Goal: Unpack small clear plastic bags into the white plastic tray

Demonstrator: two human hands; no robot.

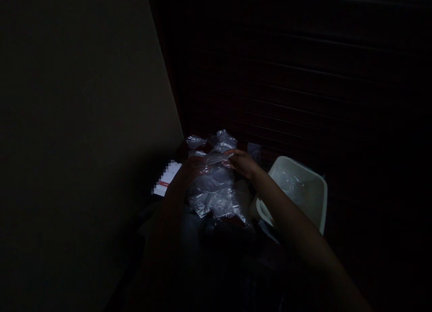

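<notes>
Film of clear plastic [218, 159] spans the gap between a person's bare hands in a dark room, above a loose heap of crumpled clear plastic bags [216, 203]; the right hand [242, 162] pinches the film's right end between thumb and fingers; the left hand [193, 167] meets the other end, deep in shadow, and whether its fingers are clamped on the film cannot be told; whether the film touches the heap is likewise unclear.

Just beyond the hands lie more clear bags [225, 141], their folds catching the faint light; beside the left forearm glows a white panel with a red band [164, 184], resembling a phone screen, its left edge pixelated; on the other side stands a white plastic basin [324, 201], with clear plastic sheeting [294, 186] inside, and the right forearm [280, 199] crosses in front of it.

A plain pale wall [84, 100] rises at left; dark panelling scored with horizontal lines [286, 69] backs the scene; the foreground is too dim to read.
</notes>
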